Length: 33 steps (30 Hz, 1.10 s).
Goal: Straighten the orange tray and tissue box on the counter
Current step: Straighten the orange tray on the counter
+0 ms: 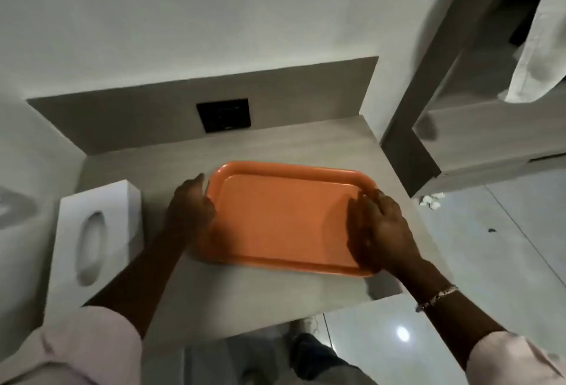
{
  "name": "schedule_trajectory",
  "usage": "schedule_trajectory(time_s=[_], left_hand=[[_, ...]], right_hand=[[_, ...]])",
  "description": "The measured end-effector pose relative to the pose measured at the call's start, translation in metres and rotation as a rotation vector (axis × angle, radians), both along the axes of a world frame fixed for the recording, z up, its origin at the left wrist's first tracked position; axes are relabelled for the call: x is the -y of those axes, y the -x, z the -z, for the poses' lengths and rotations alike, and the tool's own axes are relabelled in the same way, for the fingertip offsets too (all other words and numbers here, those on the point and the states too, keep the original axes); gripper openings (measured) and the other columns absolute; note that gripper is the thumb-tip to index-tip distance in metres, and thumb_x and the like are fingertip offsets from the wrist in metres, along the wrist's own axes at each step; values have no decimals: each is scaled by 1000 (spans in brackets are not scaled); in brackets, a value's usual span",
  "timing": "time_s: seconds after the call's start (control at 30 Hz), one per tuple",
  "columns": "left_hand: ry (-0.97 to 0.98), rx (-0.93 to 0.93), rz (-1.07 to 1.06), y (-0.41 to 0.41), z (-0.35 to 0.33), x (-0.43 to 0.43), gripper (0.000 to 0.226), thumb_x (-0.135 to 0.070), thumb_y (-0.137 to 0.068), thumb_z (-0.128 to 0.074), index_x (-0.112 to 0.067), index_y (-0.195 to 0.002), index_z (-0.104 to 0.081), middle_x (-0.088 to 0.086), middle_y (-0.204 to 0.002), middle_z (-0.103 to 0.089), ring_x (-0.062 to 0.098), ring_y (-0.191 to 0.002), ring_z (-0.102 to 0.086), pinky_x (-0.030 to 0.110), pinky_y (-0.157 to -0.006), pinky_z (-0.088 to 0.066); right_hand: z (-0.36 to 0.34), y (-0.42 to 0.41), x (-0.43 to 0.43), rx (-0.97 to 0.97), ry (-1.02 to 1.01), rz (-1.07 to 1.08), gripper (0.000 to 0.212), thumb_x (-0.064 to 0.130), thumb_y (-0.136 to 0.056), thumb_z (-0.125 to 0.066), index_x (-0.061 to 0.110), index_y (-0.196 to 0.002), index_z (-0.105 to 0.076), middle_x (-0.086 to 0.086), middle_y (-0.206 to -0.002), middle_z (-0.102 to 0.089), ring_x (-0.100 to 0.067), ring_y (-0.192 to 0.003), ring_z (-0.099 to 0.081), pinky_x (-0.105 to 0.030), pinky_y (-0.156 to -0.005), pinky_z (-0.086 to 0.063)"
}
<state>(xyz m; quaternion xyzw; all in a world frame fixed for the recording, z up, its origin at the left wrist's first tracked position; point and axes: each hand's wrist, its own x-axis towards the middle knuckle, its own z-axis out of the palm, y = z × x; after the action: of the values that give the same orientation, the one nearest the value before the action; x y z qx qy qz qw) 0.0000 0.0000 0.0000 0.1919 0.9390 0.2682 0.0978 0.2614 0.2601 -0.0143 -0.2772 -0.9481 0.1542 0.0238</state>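
An orange rectangular tray point(284, 219) lies flat on the pale wood counter point(275, 299), slightly skewed to its edges. My left hand point(191, 210) presses against the tray's left short edge, fingers pointing away from me. My right hand point(379, 228) rests on the tray's right end, fingers spread over the rim and floor. A white tissue box point(101, 231) with an oval slot on top sits at the counter's left, apart from the tray, its near end hidden by my left sleeve.
A black socket plate point(223, 119) is set in the low back panel behind the tray. The counter ends just right of the tray, with tiled floor point(490, 262) below. A wooden shelf unit point(477, 145) stands at the right; white cloth point(539, 47) hangs above it.
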Motion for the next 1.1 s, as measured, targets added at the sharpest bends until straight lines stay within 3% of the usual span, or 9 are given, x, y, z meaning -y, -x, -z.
schedule_trajectory(time_s=[0.23, 0.3, 0.37, 0.43, 0.67, 0.77, 0.87, 0.97, 1.1], left_hand=[[-174, 196, -340, 3, 18, -7, 42, -18, -76, -57, -3, -113, -71, 24, -117, -72, 37, -112, -66, 43, -102, -49], [-197, 230, -394, 3, 24, -6, 34, -10, -76, -61, -3, -107, -73, 22, -112, -74, 36, -110, -67, 40, -99, -48], [-234, 238, -416, 2, 24, -4, 34, -4, -76, -61, -1, -108, -73, 23, -114, -73, 36, -111, -66, 41, -102, -48], [-280, 234, -432, 2, 22, -2, 38, -7, -71, -60, 1, -106, -73, 24, -112, -73, 36, -109, -67, 43, -102, -49], [-388, 254, -435, 21, 10, 7, 30, 1, -77, -59, 2, -104, -73, 25, -107, -74, 37, -103, -69, 55, -96, -55], [-382, 219, -439, 27, 7, 6, 24, 9, -79, -56, -2, -88, -75, 14, -88, -71, 30, -91, -68, 43, -87, -56], [-388, 198, -442, 30, 6, 5, 28, 10, -78, -56, -12, -84, -72, 9, -81, -64, 24, -82, -62, 37, -78, -51], [-392, 205, -458, 32, 7, 7, 30, 9, -77, -55, -7, -91, -76, 10, -83, -68, 26, -82, -65, 42, -81, -56], [-391, 214, -445, 33, 9, 8, 26, 9, -78, -54, -10, -81, -72, 11, -79, -65, 24, -77, -60, 38, -75, -51]], right_hand=[[20, -8, -4, -253, 326, 264, 75, 10, -73, -48, -6, -145, -35, -36, -139, -49, -51, -124, -48, -55, -104, -41], [18, -6, -1, -330, 380, 319, 80, 8, -65, -42, -4, -144, -39, -37, -115, -63, -44, -96, -62, -41, -81, -51], [18, -4, 3, -402, 386, 349, 79, 7, -63, -40, -1, -142, -43, -30, -91, -66, -28, -69, -56, -23, -61, -40], [18, 0, 4, -467, 365, 328, 77, 6, -64, -41, 1, -141, -45, -15, -77, -59, -16, -57, -47, -17, -57, -32], [7, 37, -22, -470, 371, 255, 76, 9, -67, -42, 5, -144, -43, -11, -72, -58, -23, -61, -51, -24, -58, -38], [4, 61, -36, -448, 378, 204, 69, 1, -76, -50, 8, -144, -42, -16, -84, -63, -24, -68, -55, -22, -64, -43], [7, 84, -48, -416, 411, 195, 73, -18, -80, -53, 8, -146, -41, -25, -107, -66, -42, -93, -62, -32, -80, -45], [11, 100, -57, -391, 418, 202, 71, -13, -80, -53, 7, -147, -41, -19, -125, -63, -35, -111, -59, -29, -91, -40], [17, 112, -62, -374, 425, 186, 70, -3, -78, -53, 5, -146, -41, -14, -120, -62, -28, -108, -57, -27, -92, -39]])
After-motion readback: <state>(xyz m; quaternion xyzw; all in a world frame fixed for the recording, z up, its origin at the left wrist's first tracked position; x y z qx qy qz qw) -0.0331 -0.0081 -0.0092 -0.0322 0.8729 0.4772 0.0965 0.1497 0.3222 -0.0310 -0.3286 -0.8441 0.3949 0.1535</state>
